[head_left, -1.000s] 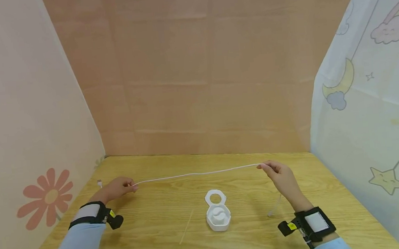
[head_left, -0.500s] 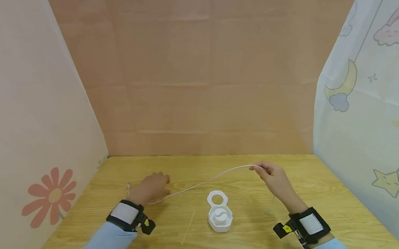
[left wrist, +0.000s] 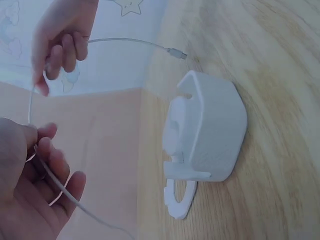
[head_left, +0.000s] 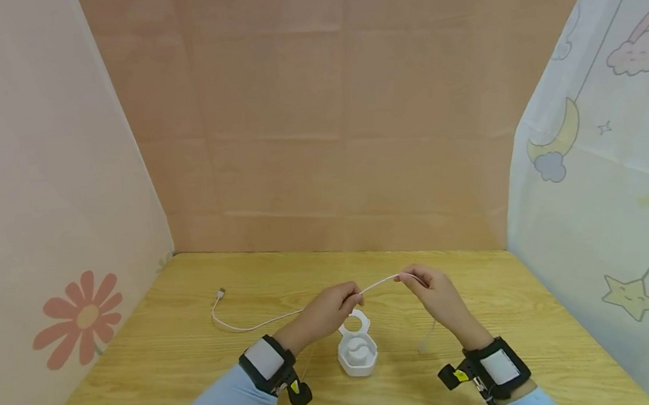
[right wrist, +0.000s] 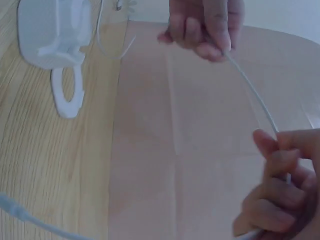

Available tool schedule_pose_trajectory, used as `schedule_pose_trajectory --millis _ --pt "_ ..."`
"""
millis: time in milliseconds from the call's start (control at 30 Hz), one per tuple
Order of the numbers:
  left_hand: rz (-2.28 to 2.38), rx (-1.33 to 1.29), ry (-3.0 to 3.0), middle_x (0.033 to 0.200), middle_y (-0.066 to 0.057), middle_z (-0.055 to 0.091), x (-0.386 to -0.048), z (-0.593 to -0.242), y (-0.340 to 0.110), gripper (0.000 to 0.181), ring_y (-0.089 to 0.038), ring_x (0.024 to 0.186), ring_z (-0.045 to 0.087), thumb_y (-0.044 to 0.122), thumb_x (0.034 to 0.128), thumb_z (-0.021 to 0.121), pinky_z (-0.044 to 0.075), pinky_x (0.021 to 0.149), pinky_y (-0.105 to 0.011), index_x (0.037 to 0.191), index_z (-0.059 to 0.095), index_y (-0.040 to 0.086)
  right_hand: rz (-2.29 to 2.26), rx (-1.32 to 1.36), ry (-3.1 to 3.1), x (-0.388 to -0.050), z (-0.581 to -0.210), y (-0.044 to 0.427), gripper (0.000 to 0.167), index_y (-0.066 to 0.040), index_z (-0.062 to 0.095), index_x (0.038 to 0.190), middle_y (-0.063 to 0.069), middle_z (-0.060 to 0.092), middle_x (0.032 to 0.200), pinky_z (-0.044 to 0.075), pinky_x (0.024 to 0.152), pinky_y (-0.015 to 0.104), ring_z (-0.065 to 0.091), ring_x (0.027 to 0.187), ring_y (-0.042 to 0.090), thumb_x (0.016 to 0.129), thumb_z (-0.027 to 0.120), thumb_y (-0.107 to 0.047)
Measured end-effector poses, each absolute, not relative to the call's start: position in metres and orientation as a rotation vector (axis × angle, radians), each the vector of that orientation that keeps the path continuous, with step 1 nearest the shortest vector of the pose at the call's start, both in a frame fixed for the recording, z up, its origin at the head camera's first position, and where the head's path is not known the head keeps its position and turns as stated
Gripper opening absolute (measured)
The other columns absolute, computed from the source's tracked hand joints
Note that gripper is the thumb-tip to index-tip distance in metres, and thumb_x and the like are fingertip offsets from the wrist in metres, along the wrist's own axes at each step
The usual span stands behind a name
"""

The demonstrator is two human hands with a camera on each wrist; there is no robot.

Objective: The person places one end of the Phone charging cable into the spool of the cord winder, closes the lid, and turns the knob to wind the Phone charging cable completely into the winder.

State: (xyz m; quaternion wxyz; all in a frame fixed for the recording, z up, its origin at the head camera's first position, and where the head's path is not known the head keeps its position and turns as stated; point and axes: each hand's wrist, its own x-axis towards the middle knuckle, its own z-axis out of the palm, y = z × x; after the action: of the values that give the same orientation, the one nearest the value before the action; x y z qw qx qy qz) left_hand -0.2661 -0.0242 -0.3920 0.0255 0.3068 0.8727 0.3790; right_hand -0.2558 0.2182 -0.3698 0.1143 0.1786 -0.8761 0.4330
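A white USB cable (head_left: pixel 279 318) runs through both hands. My left hand (head_left: pixel 328 310) pinches it between thumb and forefinger near the middle of the table, above the back of a white hexagonal case (head_left: pixel 358 365) with its ring-shaped lid (head_left: pixel 362 320) flipped back. To the right, my right hand (head_left: pixel 431 292) pinches the same cable a short span away, and the stretch between them bows slightly. One end with a USB plug (head_left: pixel 220 293) lies on the table at the left. The other end, a small plug (left wrist: pixel 177 53), dangles below my right hand.
A thin pale stick or strip (head_left: pixel 308 364) lies on the wooden table (head_left: pixel 160 368) left of the case, partly hidden by my left forearm. Printed cloth walls (head_left: pixel 600 219) stand on both sides, with a brown sheet (head_left: pixel 325 132) at the back.
My left hand let go of the cable at the far left, moved right and now pinches it nearer my right hand. The right hand shifted slightly left, still holding the cable.
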Motion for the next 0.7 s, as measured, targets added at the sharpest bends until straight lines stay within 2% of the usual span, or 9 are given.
schedule_pose_trajectory --millis 67,167,267,333,367,433,533,600,700 --pt "1.194 0.927 2.692 0.081 0.003 0.056 -0.267 -0.395 -0.025 0.021 -0.007 0.059 0.04 0.025 0.1034 0.043 0.038 0.056 -0.021 0.098 0.06 0.013 1.194 0.536 -2.646 -0.258 -0.373 0.219 0.027 -0.008 0.068 0.107 0.0 0.046 0.064 0.034 0.047 0.024 0.036 0.05 0.008 0.101 0.052 -0.028" --pt "1.19 0.953 2.705 0.081 0.006 0.057 -0.266 -0.395 -0.025 0.021 -0.006 0.058 0.039 0.024 0.1034 0.044 0.038 0.056 -0.02 0.097 0.06 0.012 1.021 0.567 -2.724 -0.258 -0.377 0.213 0.031 -0.01 0.063 0.117 0.004 0.061 0.09 0.046 0.059 0.028 0.054 0.071 0.013 0.102 0.048 -0.032" --pt "1.183 0.988 2.692 0.074 0.004 0.055 -0.265 -0.394 -0.023 0.022 -0.006 0.055 0.038 0.025 0.1033 0.044 0.036 0.052 -0.02 0.097 0.061 0.012 0.807 0.638 -2.687 -0.255 -0.378 0.199 0.035 -0.01 0.059 0.125 0.009 0.062 0.113 0.051 0.079 0.042 0.06 0.099 0.025 0.101 0.05 -0.034" --pt "1.184 1.005 2.678 0.073 0.004 0.054 -0.263 -0.393 -0.021 0.023 -0.006 0.053 0.038 0.026 0.1035 0.043 0.035 0.051 -0.019 0.1 0.061 0.012 0.709 0.709 -2.644 -0.253 -0.378 0.187 0.034 -0.01 0.06 0.124 0.008 0.062 0.116 0.05 0.083 0.045 0.061 0.104 0.027 0.1 0.051 -0.033" --pt "1.188 1.01 2.673 0.072 0.004 0.052 -0.263 -0.393 -0.02 0.023 -0.006 0.053 0.038 0.026 0.1035 0.043 0.034 0.051 -0.019 0.101 0.061 0.012 0.689 0.749 -2.637 -0.252 -0.377 0.182 0.032 -0.011 0.062 0.121 0.007 0.064 0.112 0.051 0.083 0.043 0.062 0.101 0.025 0.101 0.051 -0.033" --pt "1.195 1.019 2.671 0.073 0.004 0.052 -0.262 -0.393 -0.02 0.023 -0.005 0.054 0.038 0.026 0.1035 0.043 0.034 0.052 -0.019 0.101 0.061 0.011 0.711 0.827 -2.669 -0.25 -0.378 0.174 0.028 -0.014 0.064 0.109 0.002 0.065 0.093 0.051 0.073 0.035 0.062 0.081 0.016 0.103 0.046 -0.034" --pt "1.204 1.024 2.676 0.08 0.006 0.057 -0.262 -0.394 -0.021 0.021 -0.004 0.057 0.04 0.024 0.1031 0.044 0.035 0.054 -0.018 0.101 0.062 0.013 0.825 0.866 -2.759 -0.249 -0.38 0.169 0.033 -0.017 0.063 0.093 -0.006 0.058 0.077 0.044 0.061 0.024 0.048 0.063 0.004 0.104 0.039 -0.037" --pt "1.191 1.029 2.673 0.082 0.006 0.059 -0.262 -0.396 -0.024 0.021 -0.004 0.057 0.04 0.025 0.1027 0.045 0.036 0.054 -0.018 0.098 0.062 0.014 0.88 0.87 -2.808 -0.25 -0.382 0.17 0.038 -0.015 0.062 0.087 -0.006 0.051 0.069 0.038 0.056 0.022 0.039 0.056 0.003 0.104 0.037 -0.039" --pt "1.167 1.039 2.662 0.084 0.009 0.059 -0.263 -0.396 -0.029 0.02 -0.004 0.057 0.039 0.027 0.1021 0.047 0.036 0.054 -0.018 0.097 0.063 0.017 0.931 0.914 -2.832 -0.252 -0.385 0.175 0.039 -0.013 0.06 0.084 -0.008 0.047 0.068 0.035 0.054 0.022 0.036 0.056 0.002 0.104 0.038 -0.038"
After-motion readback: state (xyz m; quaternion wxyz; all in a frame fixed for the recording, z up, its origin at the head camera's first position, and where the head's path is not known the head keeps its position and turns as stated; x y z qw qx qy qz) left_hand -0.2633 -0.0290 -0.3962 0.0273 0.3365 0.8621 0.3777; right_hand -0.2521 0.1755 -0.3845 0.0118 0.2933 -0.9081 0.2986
